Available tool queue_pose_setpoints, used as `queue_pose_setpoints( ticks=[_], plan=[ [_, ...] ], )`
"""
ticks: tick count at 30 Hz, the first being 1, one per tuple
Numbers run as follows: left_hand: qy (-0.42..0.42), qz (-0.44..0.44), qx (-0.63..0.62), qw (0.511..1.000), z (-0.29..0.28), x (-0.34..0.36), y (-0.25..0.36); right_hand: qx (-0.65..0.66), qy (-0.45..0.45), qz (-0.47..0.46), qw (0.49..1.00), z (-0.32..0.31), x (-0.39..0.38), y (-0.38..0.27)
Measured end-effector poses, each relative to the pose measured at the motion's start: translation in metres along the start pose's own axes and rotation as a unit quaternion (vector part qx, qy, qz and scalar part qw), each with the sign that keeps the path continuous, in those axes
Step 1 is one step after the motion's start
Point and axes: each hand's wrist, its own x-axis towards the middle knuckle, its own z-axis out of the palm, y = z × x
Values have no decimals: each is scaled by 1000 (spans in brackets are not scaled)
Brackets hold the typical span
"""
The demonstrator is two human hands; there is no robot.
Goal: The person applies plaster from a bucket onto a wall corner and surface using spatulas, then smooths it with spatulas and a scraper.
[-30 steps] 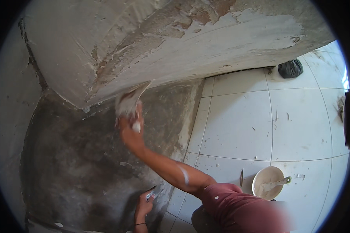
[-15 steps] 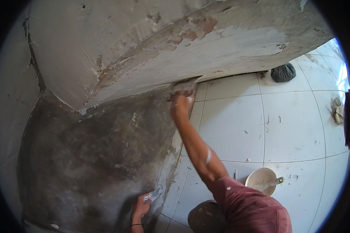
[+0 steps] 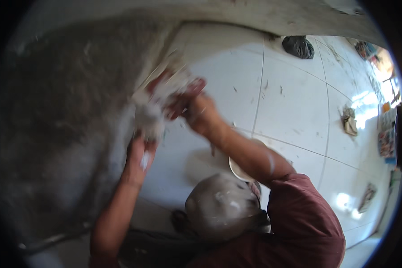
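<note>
Both hands are close together above the edge between the dark floor slab and the white tiles, blurred by motion. My right hand [image 3: 190, 103] grips a flat scraper [image 3: 169, 79] smeared with white paste. Below and to its left, my left hand [image 3: 141, 149] closes on a paste-covered putty knife [image 3: 149, 117], whose blade meets or nearly meets the scraper. Whether the two touch is too smeared to tell. White paste also coats the fingers of my right hand. A pale bowl [image 3: 233, 170] on the tiles is partly hidden behind my right forearm.
The rough dark slab [image 3: 67, 116] spreads on the left, beside white floor tiles [image 3: 223, 58]. A wall base [image 3: 236, 12] runs along the far side. A black plastic bag [image 3: 298, 47] lies near it; a crumpled brown piece [image 3: 349, 121] lies right. My knee [image 3: 223, 205] is below my hands.
My right hand has come back from the wall base toward me with the scraper. My left hand has risen with the putty knife to meet it. The view has shifted to the right.
</note>
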Motion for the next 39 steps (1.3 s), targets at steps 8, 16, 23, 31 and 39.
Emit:
queue_pose_setpoints(
  ticks=[8, 16, 23, 31, 39],
  plan=[
    [-160, 62, -237, 956, 150, 36, -146, -329, 147, -72, 930, -71, -52, -63],
    [-22, 97, -174, 980, 112, 56, -183, -850, 13, -145, 507, -181, -126, -78],
    [53, 1, -174, 983, 35, 67, -233, -893, -35, 156, 420, -227, -211, -40],
    [4, -109, 18, 994, 21, 74, -285, -946, -214, -41, 240, -157, -163, -71],
    [-16, -78, 165, 983, 26, 60, -292, -957, -272, -19, 103, -187, -174, -14]
  ],
)
